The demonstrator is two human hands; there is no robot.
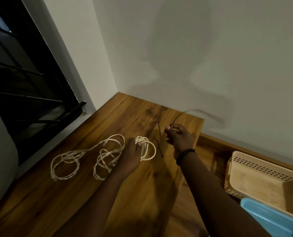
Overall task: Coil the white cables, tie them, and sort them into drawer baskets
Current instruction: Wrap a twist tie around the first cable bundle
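On the wooden table top (pixel 135 194) my left hand (pixel 130 156) grips a small coil of white cable (pixel 146 148), thumb over its loops. My right hand (pixel 177 135) is raised just right of the coil and pinches a thin dark twist tie (pixel 174 120) that sticks up and away. Two more dark ties (pixel 159 128) (pixel 159 146) lie on the wood between my hands. Left of my left hand lie loose white cables (pixel 106 156) in uncoiled loops, another one (pixel 65 159) further left.
A beige perforated basket (pixel 262 168) stands in the open drawer at the right, with a blue basket (pixel 265 218) in front of it. A white wall borders the table behind, and a dark window frame (pixel 31 74) lies to the left.
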